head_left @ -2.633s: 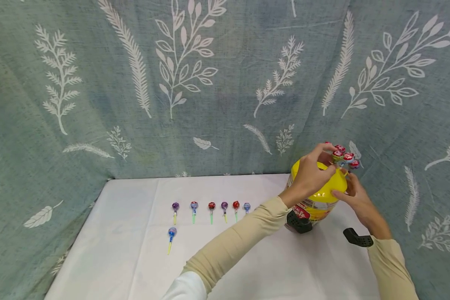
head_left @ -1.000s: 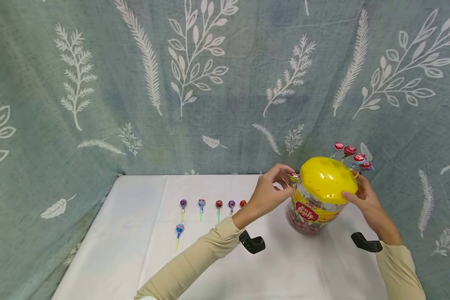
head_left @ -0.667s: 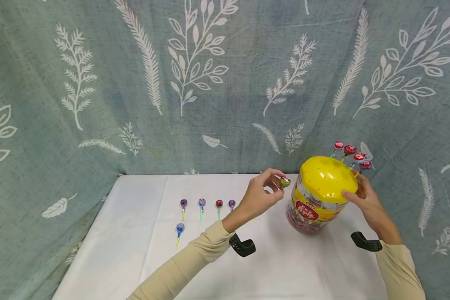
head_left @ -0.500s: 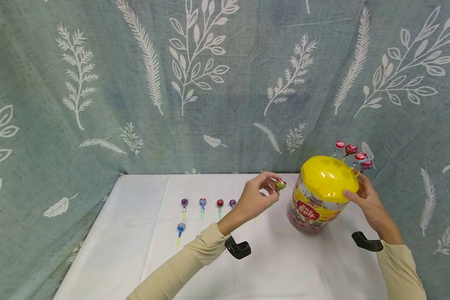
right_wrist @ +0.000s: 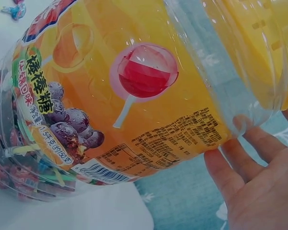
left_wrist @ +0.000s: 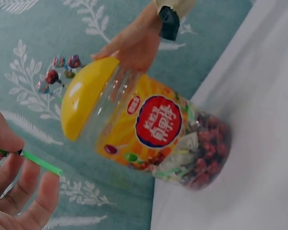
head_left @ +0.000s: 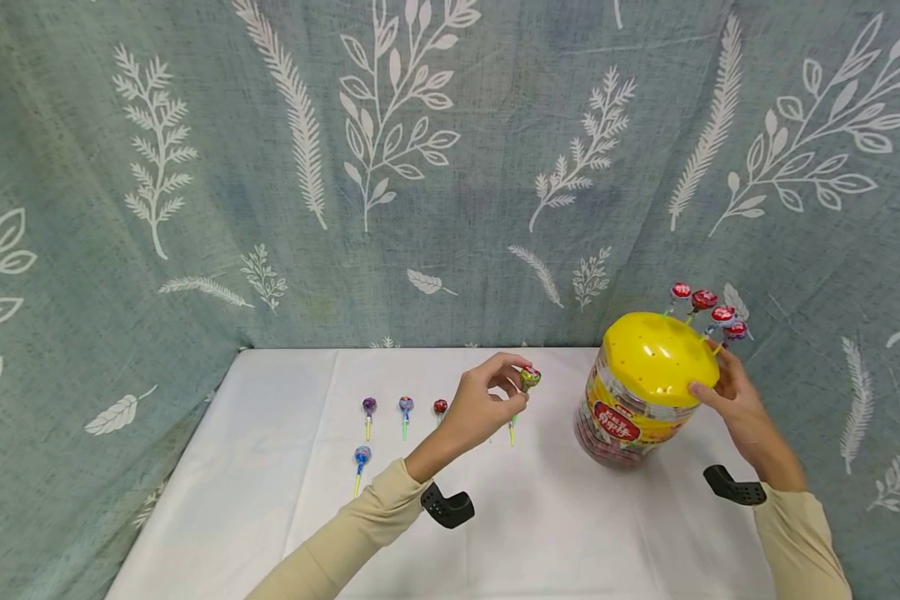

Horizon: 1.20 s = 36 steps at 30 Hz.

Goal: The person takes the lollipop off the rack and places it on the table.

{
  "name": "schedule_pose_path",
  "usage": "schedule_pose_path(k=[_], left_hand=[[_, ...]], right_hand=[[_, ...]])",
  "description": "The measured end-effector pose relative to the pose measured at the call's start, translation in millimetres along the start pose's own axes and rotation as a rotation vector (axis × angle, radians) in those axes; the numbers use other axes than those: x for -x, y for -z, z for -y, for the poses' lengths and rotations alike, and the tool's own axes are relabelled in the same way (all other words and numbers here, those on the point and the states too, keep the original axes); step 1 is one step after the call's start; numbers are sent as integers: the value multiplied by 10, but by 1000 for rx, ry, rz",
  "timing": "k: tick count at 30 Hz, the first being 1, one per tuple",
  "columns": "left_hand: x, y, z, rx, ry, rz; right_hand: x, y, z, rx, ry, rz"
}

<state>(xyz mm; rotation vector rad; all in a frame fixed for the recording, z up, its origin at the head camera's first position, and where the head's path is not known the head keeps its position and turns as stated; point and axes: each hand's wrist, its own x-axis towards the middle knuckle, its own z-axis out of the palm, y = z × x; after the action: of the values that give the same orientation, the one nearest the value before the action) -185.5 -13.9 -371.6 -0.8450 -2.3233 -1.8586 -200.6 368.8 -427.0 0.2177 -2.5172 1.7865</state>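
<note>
My left hand [head_left: 474,404] pinches a green-wrapped lollipop [head_left: 529,378] by thumb and fingers over the table, left of the jar. Its green stick [left_wrist: 43,163] shows between the fingers in the left wrist view. A clear candy jar [head_left: 613,422] with a yellow lid [head_left: 656,358] stands at the right of the table. My right hand [head_left: 738,408] holds the jar at its right side, with the thumb at the lid's edge and the other fingers behind. Several lollipops, among them a red one [head_left: 704,300], stick up from the far right part of the lid.
Lollipops lie in a row on the white table [head_left: 540,533]: a purple one [head_left: 369,406], a blue one [head_left: 406,404], a red one [head_left: 440,407], others partly behind my left hand. Another blue lollipop [head_left: 362,456] lies nearer. A patterned curtain [head_left: 465,183] hangs behind.
My left hand has drawn the green-wrapped lollipop away from the cluster on the lid and carried it left and down over the table. My right hand has stayed on the jar.
</note>
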Motion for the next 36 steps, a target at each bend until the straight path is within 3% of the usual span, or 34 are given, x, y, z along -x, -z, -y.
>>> schedule_pose_path(k=[12,25,33,36], left_hand=[[164,138,139,-35,66,-29],[353,321,347,-67,143,-66],[471,409,816,-40,217,-113],[520,459,900,-37,220,-134]], right_hand=[[27,-9,3,-64,6,9],[15,-15,-12,-41,29,6],[33,-4,-18,-46,2,-1],[35,-2,-11,-70,12,4]])
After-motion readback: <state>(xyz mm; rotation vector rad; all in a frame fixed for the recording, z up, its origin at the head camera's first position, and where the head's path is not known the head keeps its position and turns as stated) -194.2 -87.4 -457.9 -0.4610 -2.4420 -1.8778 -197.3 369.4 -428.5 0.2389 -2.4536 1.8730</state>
